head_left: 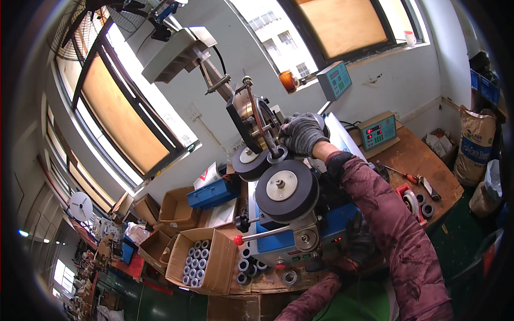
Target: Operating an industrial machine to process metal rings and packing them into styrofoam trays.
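A right hand point(303, 135) in a grey knit glove reaches to a metal ring point(278, 159) near two black wheels point(307, 197) on a blue-based machine point(333, 238). The dark-gloved left hand point(360, 235) is shadowed beside the base, grip unclear. Left, an open cardboard box point(218, 262) holds metal rings point(197, 261) on the brown desk point(436, 187).
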The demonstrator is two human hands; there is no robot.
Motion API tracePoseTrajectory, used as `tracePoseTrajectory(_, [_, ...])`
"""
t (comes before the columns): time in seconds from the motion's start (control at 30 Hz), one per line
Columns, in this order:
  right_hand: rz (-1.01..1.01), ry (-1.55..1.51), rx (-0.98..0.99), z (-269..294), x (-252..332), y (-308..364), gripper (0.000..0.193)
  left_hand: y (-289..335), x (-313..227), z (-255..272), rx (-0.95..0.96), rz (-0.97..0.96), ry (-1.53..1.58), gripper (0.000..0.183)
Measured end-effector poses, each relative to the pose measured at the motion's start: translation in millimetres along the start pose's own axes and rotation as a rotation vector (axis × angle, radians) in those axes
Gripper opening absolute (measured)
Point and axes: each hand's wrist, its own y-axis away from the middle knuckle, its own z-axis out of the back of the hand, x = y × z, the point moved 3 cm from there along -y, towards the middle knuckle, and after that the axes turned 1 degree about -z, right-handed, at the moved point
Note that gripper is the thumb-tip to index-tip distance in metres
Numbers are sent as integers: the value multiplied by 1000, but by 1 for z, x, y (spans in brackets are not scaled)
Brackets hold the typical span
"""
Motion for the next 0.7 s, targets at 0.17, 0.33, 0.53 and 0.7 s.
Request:
tracePoseTrajectory(0.17, [-7,-7,40,1,-3,1,19,3,4,-7,160,16,-73,61])
tracePoseTrajectory(0.33, [-35,4,54,1,-6,1,19,1,1,-8,76,-12,-57,60])
tracePoseTrajectory(0.53, [-13,18,34,3,-2,1,22,6,11,-22,114,-12,-114,57])
tracePoseTrajectory(0.7, [-23,9,20,3,-1,1,23,4,7,-15,-32,-39,-54,58])
